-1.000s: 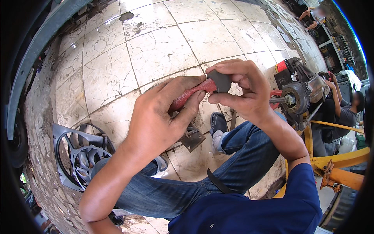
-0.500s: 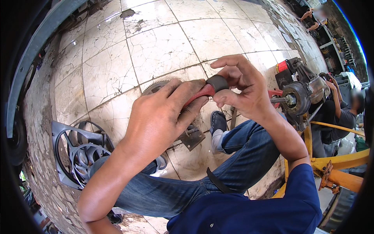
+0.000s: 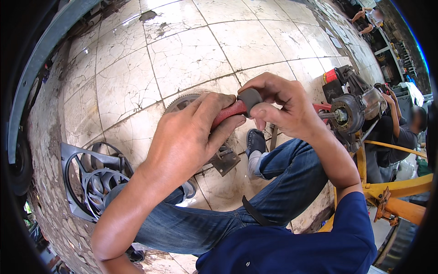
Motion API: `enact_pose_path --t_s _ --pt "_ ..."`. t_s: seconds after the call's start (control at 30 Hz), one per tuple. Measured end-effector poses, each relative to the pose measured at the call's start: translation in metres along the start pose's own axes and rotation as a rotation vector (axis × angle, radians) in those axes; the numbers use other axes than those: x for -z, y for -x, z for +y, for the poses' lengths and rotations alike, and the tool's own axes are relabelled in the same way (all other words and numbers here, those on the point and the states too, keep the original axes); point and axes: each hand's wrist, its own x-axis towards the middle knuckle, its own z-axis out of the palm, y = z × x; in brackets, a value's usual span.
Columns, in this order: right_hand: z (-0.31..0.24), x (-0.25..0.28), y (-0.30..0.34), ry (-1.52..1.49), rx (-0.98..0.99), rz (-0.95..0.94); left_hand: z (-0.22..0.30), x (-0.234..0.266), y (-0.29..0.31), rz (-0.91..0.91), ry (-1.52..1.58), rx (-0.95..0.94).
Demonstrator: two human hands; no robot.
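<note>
My left hand (image 3: 185, 132) is closed around a red, curved bar (image 3: 229, 113) with a rough surface. At its far right end sits a dark grey, round end piece (image 3: 250, 101), short and smooth like a cap or sleeve. My right hand (image 3: 292, 106) pinches this end piece, thumb on the near side and fingers on the far side. Both hands hold the part in the air above my lap. Partly hidden behind my left hand, a toothed metal ring (image 3: 187, 101) lies on the floor. A dirty metal bracket (image 3: 224, 163) shows below my hands.
A grey fan shroud (image 3: 75, 182) lies at left on the cracked tiled floor (image 3: 191, 50). A greasy hub assembly (image 3: 349, 112) stands at right near a yellow metal frame (image 3: 397, 192). Another person (image 3: 401, 132) crouches beyond it; one more sits at far right.
My right thumb and fingers have closed from a looser, more open curl onto the dark grey end piece. My left hand keeps its hold on the red bar, nearly unmoved.
</note>
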Motion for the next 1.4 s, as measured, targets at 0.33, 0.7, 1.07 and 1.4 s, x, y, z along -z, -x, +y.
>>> enact_pose_path --t_s 0.33,0.7,1.07,1.4 --pt "0.002 0.002 -0.001 0.071 0.042 -0.008 -0.007 -0.002 -0.004 0.051 0.043 0.004" --pt "0.011 0.001 -0.007 0.299 0.377 0.016 -0.021 0.010 -0.008 -0.298 0.182 0.164" --pt "0.011 0.000 -0.006 0.399 0.243 -0.031 -0.025 0.009 -0.004 -0.314 0.253 0.091" --pt "0.018 0.004 -0.010 0.243 0.278 -0.037 -0.018 0.001 -0.007 -0.265 0.340 0.215"
